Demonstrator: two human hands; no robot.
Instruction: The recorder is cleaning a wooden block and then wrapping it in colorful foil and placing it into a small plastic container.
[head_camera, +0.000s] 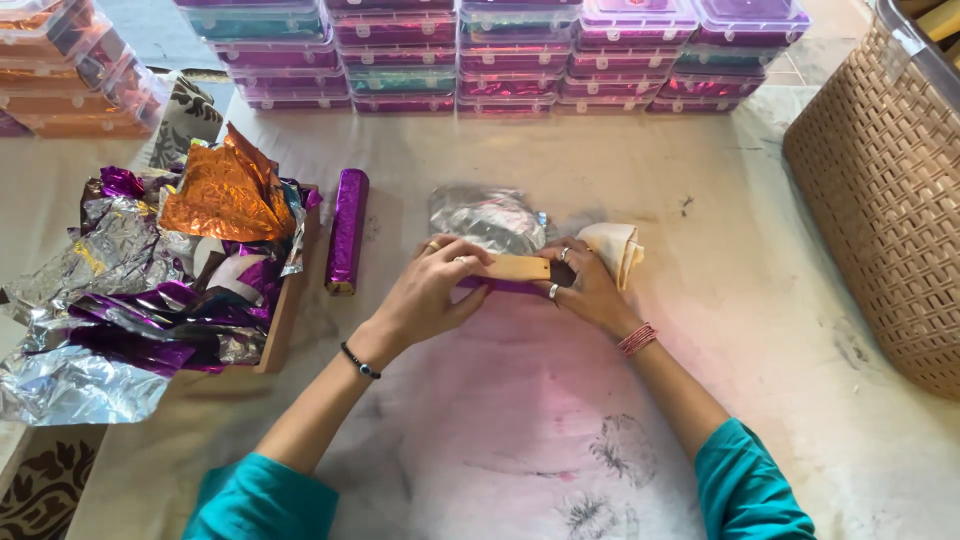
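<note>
Left hand (428, 290) and right hand (588, 285) both pinch tan bar (517, 267) at its ends, mid tabletop (760, 300), steadying it over purple foil (500, 287). Wrapped purple bar (347, 230) lies left, beside foil pile (150, 290).

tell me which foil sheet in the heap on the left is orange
The crumpled orange foil sheet on top of the heap, at its back edge. The sheets around and below it are purple or silver.

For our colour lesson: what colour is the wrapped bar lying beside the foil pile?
Shiny purple bar, clearest in the head view.
</note>
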